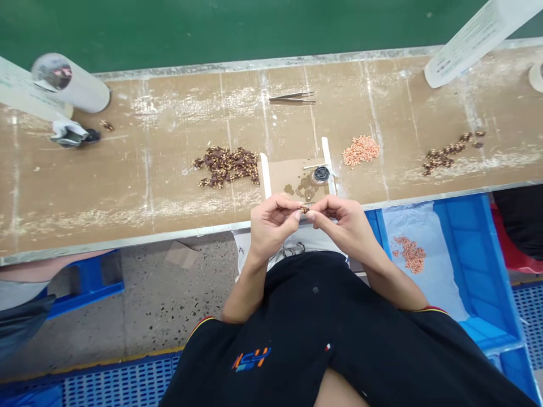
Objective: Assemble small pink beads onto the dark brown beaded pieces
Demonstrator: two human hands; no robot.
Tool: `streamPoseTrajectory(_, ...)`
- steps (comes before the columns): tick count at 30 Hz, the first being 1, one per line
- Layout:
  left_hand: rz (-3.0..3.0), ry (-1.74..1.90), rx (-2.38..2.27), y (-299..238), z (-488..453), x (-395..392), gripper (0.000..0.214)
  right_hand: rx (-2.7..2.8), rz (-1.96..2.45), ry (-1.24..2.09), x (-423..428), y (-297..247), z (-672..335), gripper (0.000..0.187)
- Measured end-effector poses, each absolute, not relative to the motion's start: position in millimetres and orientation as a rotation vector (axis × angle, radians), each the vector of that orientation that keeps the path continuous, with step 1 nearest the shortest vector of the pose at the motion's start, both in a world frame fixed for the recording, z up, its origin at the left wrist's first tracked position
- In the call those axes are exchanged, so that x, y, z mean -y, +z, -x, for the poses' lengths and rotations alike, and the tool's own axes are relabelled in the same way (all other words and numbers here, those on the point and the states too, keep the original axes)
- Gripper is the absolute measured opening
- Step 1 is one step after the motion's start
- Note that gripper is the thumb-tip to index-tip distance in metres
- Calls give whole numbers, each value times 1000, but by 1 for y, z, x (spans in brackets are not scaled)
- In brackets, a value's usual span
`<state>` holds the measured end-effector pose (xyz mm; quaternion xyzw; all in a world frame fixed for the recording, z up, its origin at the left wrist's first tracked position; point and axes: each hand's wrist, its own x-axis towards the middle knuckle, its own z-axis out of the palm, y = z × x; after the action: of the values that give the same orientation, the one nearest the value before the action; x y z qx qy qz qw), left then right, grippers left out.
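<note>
My left hand point(275, 221) and my right hand point(343, 220) meet at the bench's front edge. Thumb and fingertips of both pinch one small brown-and-gold piece point(304, 209); its exact kind is too small to make out. Just beyond lies a brown work mat point(282, 172) with wet-looking spots, flanked by two white strips point(265, 176). On the mat stand a small round pot point(321, 174) with dark contents and a thin pale stick point(313, 167). A pile of similar brown-and-gold pieces point(227, 167) sits left of the mat, and a heap of small orange pieces point(360, 151) sits to its right.
Metal tweezers point(292, 98) lie farther back on the bench point(169, 186). More brown-and-gold pieces point(445, 154) trail off at right. White cylinders point(70, 82) stand at back left. Beside my right arm, a blue crate point(470, 249) holds white lining and orange pieces point(409, 254).
</note>
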<state>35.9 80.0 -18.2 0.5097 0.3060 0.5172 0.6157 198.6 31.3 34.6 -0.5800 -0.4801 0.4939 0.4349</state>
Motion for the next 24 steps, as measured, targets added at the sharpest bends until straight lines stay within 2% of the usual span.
streamPoseTrajectory(4, -1291, 1246, -912, -23, -32, -88, 22, 1188, 1596, 1014, -30, 17, -229, 41)
streamPoseTrajectory(9, -1283, 1630, -1631, -28, 15, -115, 11, 771, 2095, 173, -34, -23, -335, 20)
streamPoseTrajectory(11, -1294, 1630, -1836, -28, 40, -125, 12, 604, 2227, -43, -35, -33, -381, 12)
streamPoseTrajectory(14, -1423, 1410, -2011, -28, 68, -138, 21, 493, 2286, -170, -37, -41, -433, 11)
streamPoseTrajectory(17, -1520, 1290, -1970, -29, 76, -150, 29, 446, 2324, -212, -40, -46, -463, 13)
streamPoseTrajectory(22, -1660, 1191, -1986, -28, 65, -165, 9, 431, 2339, -219, -46, -58, -483, 8)
streamPoseTrajectory(24, -1716, 1146, -1969, -26, 64, -170, 9, 410, 2323, -237, -45, -61, -486, 11)
